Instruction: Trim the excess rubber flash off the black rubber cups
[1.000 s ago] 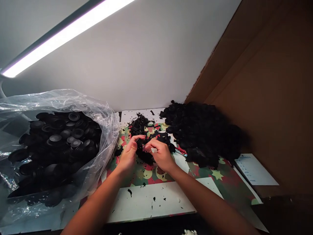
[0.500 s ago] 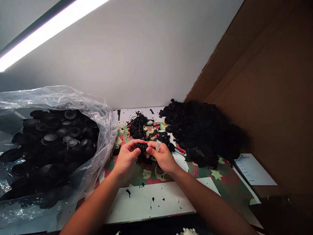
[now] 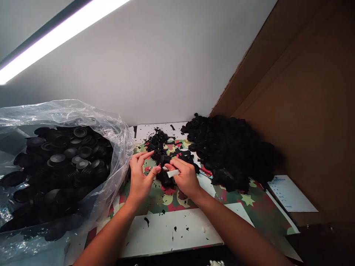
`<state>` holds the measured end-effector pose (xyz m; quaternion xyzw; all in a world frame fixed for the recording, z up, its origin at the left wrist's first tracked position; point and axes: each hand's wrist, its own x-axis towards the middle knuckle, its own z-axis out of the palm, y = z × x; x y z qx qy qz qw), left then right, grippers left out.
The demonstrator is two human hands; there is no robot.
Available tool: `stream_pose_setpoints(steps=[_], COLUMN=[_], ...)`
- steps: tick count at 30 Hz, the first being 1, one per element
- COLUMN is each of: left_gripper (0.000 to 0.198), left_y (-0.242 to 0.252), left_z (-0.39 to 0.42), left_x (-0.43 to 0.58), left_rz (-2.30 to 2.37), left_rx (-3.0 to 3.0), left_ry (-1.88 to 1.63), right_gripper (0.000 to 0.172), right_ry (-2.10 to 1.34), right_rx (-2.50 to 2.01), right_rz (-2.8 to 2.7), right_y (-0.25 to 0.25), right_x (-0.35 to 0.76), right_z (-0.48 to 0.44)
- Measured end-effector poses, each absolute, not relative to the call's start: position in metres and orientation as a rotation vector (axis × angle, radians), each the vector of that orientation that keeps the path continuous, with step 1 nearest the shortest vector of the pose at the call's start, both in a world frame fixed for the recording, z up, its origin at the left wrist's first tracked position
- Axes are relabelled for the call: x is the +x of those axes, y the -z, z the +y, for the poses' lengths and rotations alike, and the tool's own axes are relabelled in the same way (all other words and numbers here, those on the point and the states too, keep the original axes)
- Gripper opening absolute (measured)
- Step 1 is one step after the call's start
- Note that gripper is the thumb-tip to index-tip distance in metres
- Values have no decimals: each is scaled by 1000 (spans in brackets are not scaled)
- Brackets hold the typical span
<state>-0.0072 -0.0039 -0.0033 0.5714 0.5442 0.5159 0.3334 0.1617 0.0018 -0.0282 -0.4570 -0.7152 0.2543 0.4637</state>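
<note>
My left hand (image 3: 141, 175) is open, its thumb and fingers spread apart beside a small black ribbed rubber piece (image 3: 164, 159). That ribbed piece sits against the fingertips of my right hand (image 3: 185, 176); whether they grip it is hard to make out. Closed fingers of the right hand hold a slim white stick-like piece (image 3: 173, 173), whose far end is hidden. Under the hands are more black rubber pieces (image 3: 165, 179), and just beyond them lies a heap of black rubber scraps (image 3: 157, 139).
At left a clear plastic bag (image 3: 122, 138) holds many black ribbed rubber pieces (image 3: 58, 159). A large black pile (image 3: 230, 147) rises at right against a cardboard wall (image 3: 299, 111). Red-handled tool (image 3: 205, 172), printed paper (image 3: 291, 194), camouflage-patterned sheet (image 3: 155, 203) and white board (image 3: 158, 229) lie around.
My left hand has opened and drawn left, away from the ribbed piece both hands were holding. The right hand has turned, so the white piece now points left instead of up.
</note>
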Motion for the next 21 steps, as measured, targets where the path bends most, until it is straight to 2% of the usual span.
stream_pose_setpoints(steps=[4,8,12,16,21], left_gripper=[38,29,44,57,64], left_y=[6,10,10,10,13], left_z=[-3,0,1,0,3], left_x=[-11,-14,-18,-19,-21], left_rz=[1314,1336,1253,1126,1120], left_rx=[1374,1372,1462,1661,1948], left_ry=[-1198,-1209,-1217,-1191,-1092], right_gripper=[31,31,16,41,33], right_ry=[-398,-552,-592,-701,-606], right_rx=[-1078,-983,-987,-847,-969], right_rz=[-1977,-1992,-1795,-1969,-2111], right_y=[36,34,25,23,34], right_x=[159,162,171,176,173], right_z=[3,4,12,18,18])
